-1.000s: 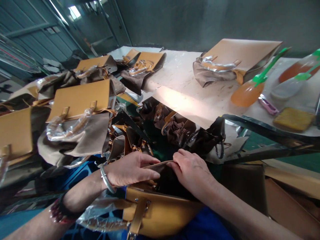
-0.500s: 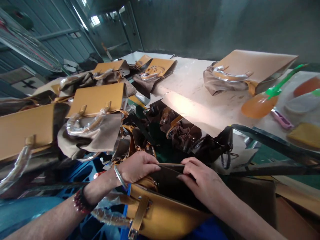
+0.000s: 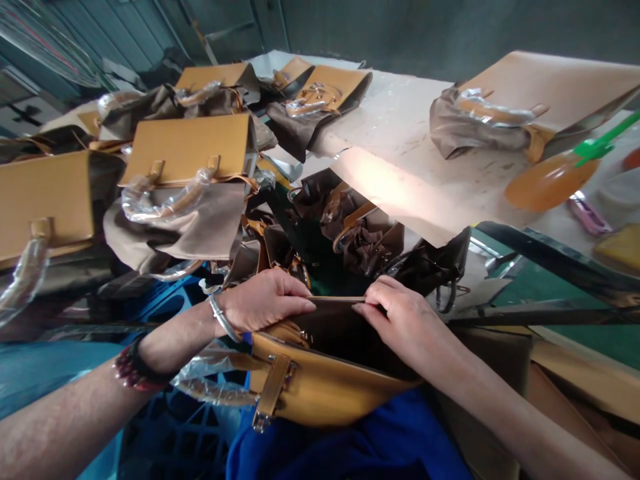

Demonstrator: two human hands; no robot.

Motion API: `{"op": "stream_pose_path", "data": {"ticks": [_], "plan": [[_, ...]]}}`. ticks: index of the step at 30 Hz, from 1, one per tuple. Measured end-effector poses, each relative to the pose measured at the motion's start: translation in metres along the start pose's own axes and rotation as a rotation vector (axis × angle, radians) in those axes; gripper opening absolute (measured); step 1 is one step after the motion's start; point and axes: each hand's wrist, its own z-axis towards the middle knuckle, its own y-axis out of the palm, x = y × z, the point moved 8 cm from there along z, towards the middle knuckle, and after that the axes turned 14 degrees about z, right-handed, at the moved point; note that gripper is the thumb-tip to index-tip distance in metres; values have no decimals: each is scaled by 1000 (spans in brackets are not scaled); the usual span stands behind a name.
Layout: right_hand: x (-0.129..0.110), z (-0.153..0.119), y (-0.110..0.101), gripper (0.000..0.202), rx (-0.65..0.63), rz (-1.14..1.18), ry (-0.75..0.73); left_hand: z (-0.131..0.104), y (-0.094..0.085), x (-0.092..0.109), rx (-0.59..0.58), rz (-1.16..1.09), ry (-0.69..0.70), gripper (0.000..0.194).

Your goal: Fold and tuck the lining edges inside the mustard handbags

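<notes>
A tan handbag (image 3: pixel 340 387) with a dark inside lies across my lap, its mouth open toward me. My left hand (image 3: pixel 270 300) pinches the far rim of the bag between thumb and fingers. Farther right along the same rim, my right hand (image 3: pixel 400 310) pinches it too, thumb on the inner side. The rim runs fairly straight between the two hands. One carrying handle (image 3: pixel 220 392), wrapped in clear plastic, sticks out to the left of the bag below my left wrist. The bag's bottom is hidden in shadow.
Several tan and brown handbags (image 3: pixel 187 150) lie on the left. Another handbag (image 3: pixel 550 93) rests on the pale worktable (image 3: pixel 390 120), near an orange bottle (image 3: pixel 550 180) with a green spout. Dark bags (image 3: pixel 365 247) hang or lie below its edge. A blue crate (image 3: pixel 175 427) stands at lower left.
The view has tilted down, so the surroundings sit higher in the picture. Both hands still grip the bag's rim, which now looks straighter, and more blue cloth shows under the bag.
</notes>
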Motion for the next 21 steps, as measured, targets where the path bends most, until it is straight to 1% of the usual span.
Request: {"op": "stream_pose_path", "data": {"ticks": [5,14,18,21], "plan": [[-3,2,1,20,20,-44,-24,-3,0,-1,-1,-3,7,32],[-9,0,0,22,25,-54,-32,-7,0,-3,-3,-33,-11,32],[-9,0,2,21,19,-68,-33,-8,1,-4,-17,-81,-19,31],[-8,2,3,22,35,-69,-42,-8,0,-6,-2,-120,-12,28]]}}
